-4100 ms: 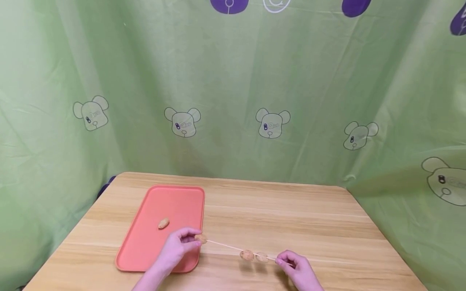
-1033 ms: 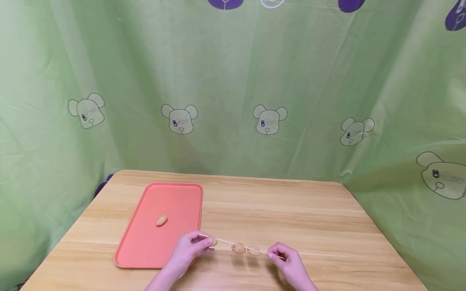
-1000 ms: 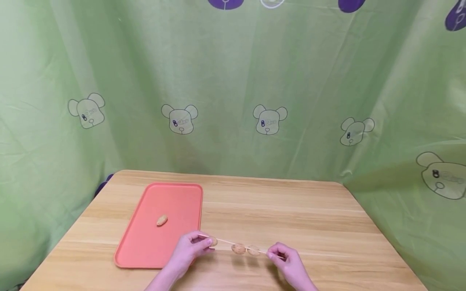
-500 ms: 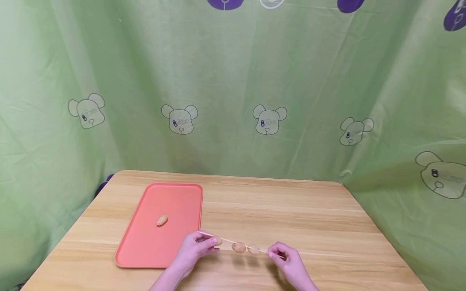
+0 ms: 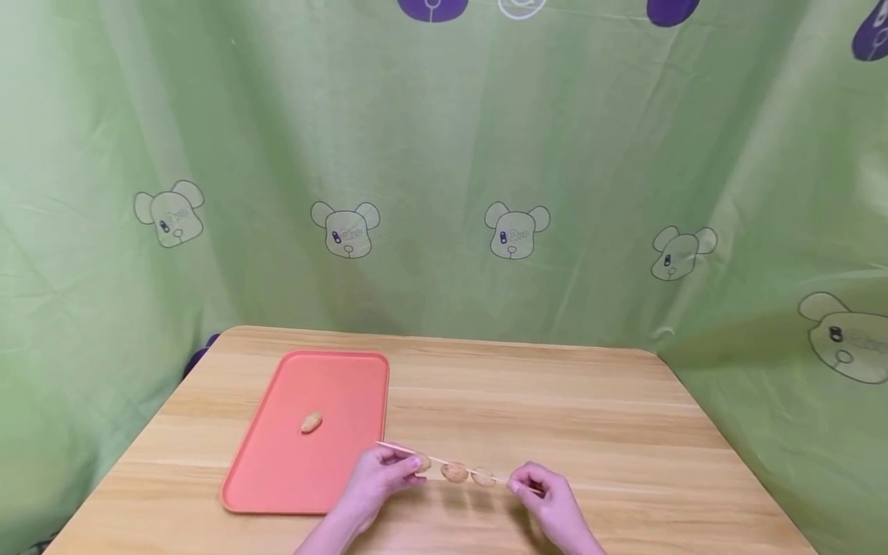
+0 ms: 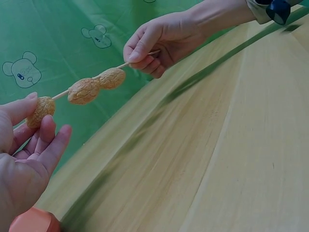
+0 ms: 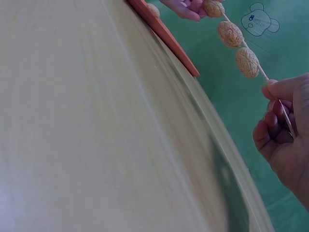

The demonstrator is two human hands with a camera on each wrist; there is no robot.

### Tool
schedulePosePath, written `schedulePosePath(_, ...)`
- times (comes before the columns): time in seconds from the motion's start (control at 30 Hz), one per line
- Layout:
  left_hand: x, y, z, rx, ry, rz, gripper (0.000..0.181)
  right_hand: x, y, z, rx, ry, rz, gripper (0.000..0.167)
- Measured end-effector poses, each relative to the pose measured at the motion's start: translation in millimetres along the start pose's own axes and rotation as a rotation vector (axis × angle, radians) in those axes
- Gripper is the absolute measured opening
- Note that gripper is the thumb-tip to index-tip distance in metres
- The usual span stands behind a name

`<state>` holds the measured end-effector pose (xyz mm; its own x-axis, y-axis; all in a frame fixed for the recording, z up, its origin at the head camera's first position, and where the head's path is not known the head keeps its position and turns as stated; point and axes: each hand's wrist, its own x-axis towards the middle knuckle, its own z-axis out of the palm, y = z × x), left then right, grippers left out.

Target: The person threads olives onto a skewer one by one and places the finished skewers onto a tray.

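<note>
A thin wooden skewer (image 5: 435,459) is held above the table, slanting down to the right in the head view. My right hand (image 5: 551,501) pinches its right end between thumb and fingers. Two tan, wrinkled, oval pieces, one of them the middle piece (image 6: 83,91) and the other the right piece (image 6: 112,78), sit close together on it. With thumb and fingers my left hand (image 5: 375,482) grips a third such piece (image 6: 41,112), also on the skewer and apart from the other two. The skewer's tip sticks out to the left beyond that piece.
A pink tray (image 5: 291,474) lies on the left of the wooden table (image 5: 555,401), with one more tan oval piece (image 5: 311,422) on it. My left hand is near the tray's front right corner. A green curtain (image 5: 430,139) hangs behind the table and at both sides.
My left hand has moved right, sliding its piece from the skewer's left end along towards the other two; the tip now shows past it. My right hand shifted slightly left, then stayed about still.
</note>
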<state>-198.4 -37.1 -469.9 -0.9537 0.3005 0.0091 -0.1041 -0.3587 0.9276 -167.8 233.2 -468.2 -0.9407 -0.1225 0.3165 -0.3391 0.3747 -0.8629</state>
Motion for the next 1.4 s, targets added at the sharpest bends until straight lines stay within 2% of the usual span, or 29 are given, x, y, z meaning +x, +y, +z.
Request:
schedulePosePath(0.27, -1.6, -1.2, 1.6, 0.023, 0.005, -0.009, 0.022, 2.1, -2.4, 4.0, 0.018, -0.007, 0.034, 0.005)
schedulePosePath(0.53, -3.3, -3.0, 2.4, -0.005, 0.000, -0.035, 0.013, 0.7, 2.5, 8.4, 0.022, -0.028, -0.026, 0.005)
schedulePosePath(0.83, -4.9, -5.7, 2.9, -0.009, 0.009, -0.039, 0.011, 0.1, 2.7, 11.2, 0.010, -0.025, 0.015, 0.004)
schedulePosePath(1.13, 0.2, -4.5, 7.8, 0.037, 0.018, -0.022, 0.028, 2.8, 1.6, 12.5, 0.026, 0.043, 0.124, 0.004)
schedulePosePath(1.4, 1.4, 2.5, 12.2, 0.054, 0.024, 0.009, 0.036, 10.1, -3.3, 11.4, 0.044, 0.126, 0.133, 0.006)
